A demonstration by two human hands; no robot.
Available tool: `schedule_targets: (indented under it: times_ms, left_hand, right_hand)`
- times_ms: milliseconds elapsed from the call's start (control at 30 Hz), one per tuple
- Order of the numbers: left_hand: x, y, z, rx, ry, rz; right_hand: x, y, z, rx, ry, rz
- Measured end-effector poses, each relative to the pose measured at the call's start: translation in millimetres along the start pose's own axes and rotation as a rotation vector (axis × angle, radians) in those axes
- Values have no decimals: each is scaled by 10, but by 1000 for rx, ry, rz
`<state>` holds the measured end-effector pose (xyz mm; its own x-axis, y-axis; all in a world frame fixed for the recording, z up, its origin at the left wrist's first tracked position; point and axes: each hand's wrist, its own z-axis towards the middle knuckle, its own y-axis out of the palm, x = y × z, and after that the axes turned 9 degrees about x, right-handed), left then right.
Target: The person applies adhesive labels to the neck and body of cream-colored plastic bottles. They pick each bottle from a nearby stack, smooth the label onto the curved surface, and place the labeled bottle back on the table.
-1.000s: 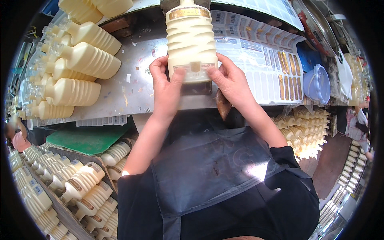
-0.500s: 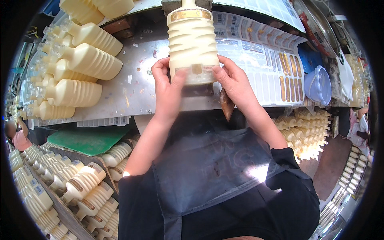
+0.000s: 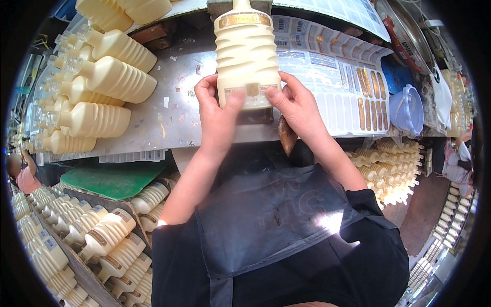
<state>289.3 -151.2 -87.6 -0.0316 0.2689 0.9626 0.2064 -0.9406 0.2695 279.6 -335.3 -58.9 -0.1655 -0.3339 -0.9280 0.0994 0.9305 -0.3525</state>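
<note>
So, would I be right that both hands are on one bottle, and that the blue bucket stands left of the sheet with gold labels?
Not quite: the head view shows the bucket right of the sheet, not left. The left hand and right hand are on one bottle, as you say.

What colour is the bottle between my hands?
The bottle is pale cream; it shows best in the head view.

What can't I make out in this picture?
In the head view:
Top of the ridged cream plastic bottle: cut off by the upper edge.
Some fingertips of the left hand and right hand: behind the bottle.
Part of the brown pointed object: behind the right hand.
Details of the far-right bottle rows: too small.
</note>
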Motion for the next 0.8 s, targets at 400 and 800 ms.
schedule_targets:
  times_ms: [400, 800]
  left_hand:
    - [-11, -4, -15, -18, 78, 46]
    - [8, 25, -26, 15, 129, 143]
  right_hand:
    - [-422, -177, 8, 125, -473, -145]
    - [-369, -85, -277, 334, -387, -339]
